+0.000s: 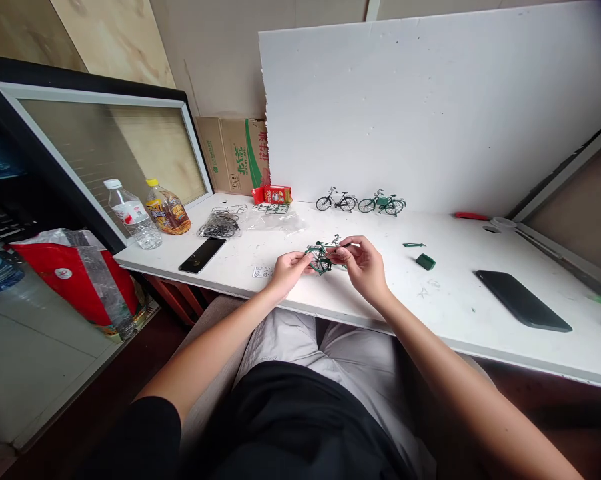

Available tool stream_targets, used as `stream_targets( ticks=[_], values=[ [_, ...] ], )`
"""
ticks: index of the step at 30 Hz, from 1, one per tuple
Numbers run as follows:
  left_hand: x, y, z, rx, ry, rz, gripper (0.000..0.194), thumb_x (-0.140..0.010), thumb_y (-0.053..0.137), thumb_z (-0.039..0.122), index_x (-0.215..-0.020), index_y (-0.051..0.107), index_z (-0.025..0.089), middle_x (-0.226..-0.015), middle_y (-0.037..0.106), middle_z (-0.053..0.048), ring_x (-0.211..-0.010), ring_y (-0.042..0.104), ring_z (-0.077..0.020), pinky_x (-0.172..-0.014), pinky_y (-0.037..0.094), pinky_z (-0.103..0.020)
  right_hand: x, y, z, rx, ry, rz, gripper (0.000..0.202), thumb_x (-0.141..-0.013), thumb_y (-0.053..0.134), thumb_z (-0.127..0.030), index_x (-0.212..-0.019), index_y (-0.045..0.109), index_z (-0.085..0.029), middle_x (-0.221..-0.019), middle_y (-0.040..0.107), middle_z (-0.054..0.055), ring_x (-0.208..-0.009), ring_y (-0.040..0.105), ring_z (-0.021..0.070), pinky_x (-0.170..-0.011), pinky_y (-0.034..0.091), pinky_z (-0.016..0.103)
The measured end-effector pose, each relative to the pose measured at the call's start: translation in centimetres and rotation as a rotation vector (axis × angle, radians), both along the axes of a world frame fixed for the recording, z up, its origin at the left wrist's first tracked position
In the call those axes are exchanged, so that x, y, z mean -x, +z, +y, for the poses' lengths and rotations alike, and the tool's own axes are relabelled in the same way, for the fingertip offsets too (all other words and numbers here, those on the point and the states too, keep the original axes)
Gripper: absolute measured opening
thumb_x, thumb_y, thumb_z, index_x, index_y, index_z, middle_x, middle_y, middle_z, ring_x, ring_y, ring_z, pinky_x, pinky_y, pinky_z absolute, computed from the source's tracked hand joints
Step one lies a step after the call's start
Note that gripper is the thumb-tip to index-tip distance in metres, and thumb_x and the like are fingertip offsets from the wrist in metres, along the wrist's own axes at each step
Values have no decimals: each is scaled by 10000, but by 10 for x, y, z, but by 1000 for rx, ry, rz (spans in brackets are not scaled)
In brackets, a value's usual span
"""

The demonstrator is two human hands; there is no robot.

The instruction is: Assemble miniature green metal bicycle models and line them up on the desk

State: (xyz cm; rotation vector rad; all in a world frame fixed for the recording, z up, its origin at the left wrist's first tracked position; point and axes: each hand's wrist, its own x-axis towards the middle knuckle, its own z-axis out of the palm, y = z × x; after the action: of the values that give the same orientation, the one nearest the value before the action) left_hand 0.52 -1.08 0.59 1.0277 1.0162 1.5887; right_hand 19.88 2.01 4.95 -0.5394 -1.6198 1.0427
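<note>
Green miniature bicycle with thin spoked wheels [319,259] was held between both hands at the white tabletop's [450,320] near side. Leftmost on it, a clear white-capped plastic bottle [134,217] stood beside a yellow-capped bottle of brown liquid [169,212], near a black smartphone [203,255]. The left hand [287,272] pinched the bicycle's wheel; the right hand [365,268] gripped it near the handlebar [336,239]. Further right lay a small green boxy piece [425,261] and a flat black rectangular device [523,300].

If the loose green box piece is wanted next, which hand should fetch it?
Probably the right hand: the green box piece lies on that side, closer to it than to the left hand, though both hands are at the nearest green model bicycle.
</note>
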Motion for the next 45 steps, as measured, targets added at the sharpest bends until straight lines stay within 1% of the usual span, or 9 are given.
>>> stream_targets(
  ticks=[7, 12, 17, 22, 28, 32, 36, 41, 45],
  values=[
    [-1, 0, -1, -20, -17, 41, 499, -740, 902, 557, -913, 758, 112, -896, 786, -97, -796, 737, -191, -797, 632, -356, 0, -12, 3, -158, -64, -139, 296, -1026, 621, -547, -1104, 618, -262, -977, 751, 65, -928, 782, 239, -876, 684, 451],
    [-1, -1, 0, -29, -11, 72, 486, -761, 886, 555, -915, 755, 114, -897, 779, -88, -776, 730, -181, -781, 629, -346, -1, -17, 7, -182, -76, -170, 275, -1040, 606, -526, -1116, 624, -263, -981, 750, 61, -918, 779, 237, -877, 671, 446],
    [0, -3, 0, -34, -12, 90, 460, -783, 872, 542, -920, 757, 118, -898, 781, -92, -776, 734, -187, -780, 618, -340, -1, -17, 6, -190, -85, -188, 265, -1045, 604, -497, -1131, 636, -248, -1003, 751, 73, -927, 773, 235, -886, 665, 446],
    [1, -6, 0, -48, -25, 94, 444, -803, 859, 541, -911, 755, 123, -893, 780, -92, -778, 734, -185, -789, 620, -334, -3, -14, 6, -188, -87, -215, 241, -1047, 600, -483, -1112, 633, -253, -967, 756, 62, -920, 785, 240, -865, 669, 435],
    [1, -6, 0, -49, -27, 94, 450, -791, 868, 543, -902, 755, 121, -888, 780, -94, -787, 735, -191, -794, 624, -342, -6, -8, 5, -253, -124, -303, 224, -1060, 580, -456, -1099, 644, -244, -922, 762, 55, -819, 777, 223, -780, 647, 388],
    [1, -4, 0, -39, -24, 93, 452, -795, 867, 545, -908, 756, 122, -897, 779, -95, -776, 737, -192, -795, 624, -352, -6, -8, 4, -285, -133, -339, 213, -1067, 570, -435, -1100, 651, -242, -902, 760, 54, -803, 765, 216, -745, 624, 362],
    [0, -4, -1, -40, -22, 85, 459, -790, 874, 544, -901, 752, 116, -893, 770, -92, -784, 736, -190, -799, 626, -354, -6, -10, 4, -286, -140, -330, 213, -1071, 565, -429, -1111, 651, -238, -932, 765, 60, -809, 765, 213, -760, 628, 367],
    [0, -4, -1, -28, -26, 72, 457, -782, 880, 541, -898, 754, 117, -897, 774, -91, -792, 733, -185, -809, 627, -352, -5, -12, 5, -256, -129, -303, 258, -1068, 561, -478, -1122, 643, -240, -946, 768, 69, -827, 773, 222, -777, 645, 387],
    [0, -2, 0, -14, -33, 34, 456, -760, 900, 530, -887, 755, 116, -896, 769, -87, -795, 724, -179, -818, 627, -356, -4, -13, 5, -252, -129, -292, 250, -1069, 564, -479, -1127, 636, -248, -940, 767, 64, -820, 773, 222, -774, 646, 391]
  ],
)
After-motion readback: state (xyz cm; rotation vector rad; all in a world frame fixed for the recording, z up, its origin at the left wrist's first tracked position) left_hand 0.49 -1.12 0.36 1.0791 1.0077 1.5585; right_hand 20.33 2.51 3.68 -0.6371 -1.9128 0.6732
